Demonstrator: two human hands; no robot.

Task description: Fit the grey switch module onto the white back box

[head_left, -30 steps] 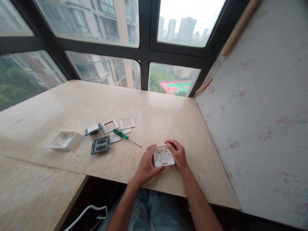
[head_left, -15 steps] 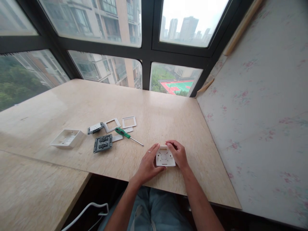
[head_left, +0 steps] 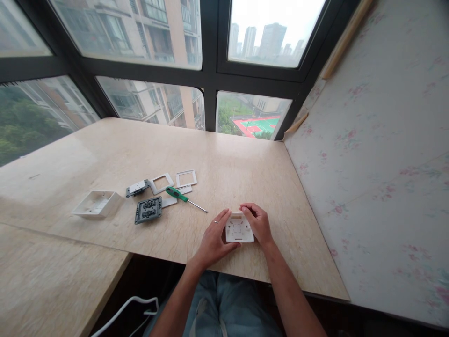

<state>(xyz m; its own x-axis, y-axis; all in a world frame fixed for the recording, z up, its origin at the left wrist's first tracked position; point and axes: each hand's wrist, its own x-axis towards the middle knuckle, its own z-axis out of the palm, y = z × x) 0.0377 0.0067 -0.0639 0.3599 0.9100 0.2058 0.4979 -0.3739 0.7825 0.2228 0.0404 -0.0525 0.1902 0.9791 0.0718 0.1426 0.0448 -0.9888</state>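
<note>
Box (head_left: 239,230) tipped slightly since a second earlier, far-wall slot now better exposed; screwdriver (head_left: 177,194) and grey module (head_left: 148,210) left lying at centre-left of frame.

Step in hand is judged to be finger work at the far wall, lower centre of frame; more of it would call for a steady left hold. Box is set between the palms, open face toward the camera; table contact cannot be told. Its left side is gripped by the left hand (head_left: 214,238), thumb along the near edge. The right hand (head_left: 260,225) is curled at the far right corner; whether anything is pinched cannot be told.
</note>
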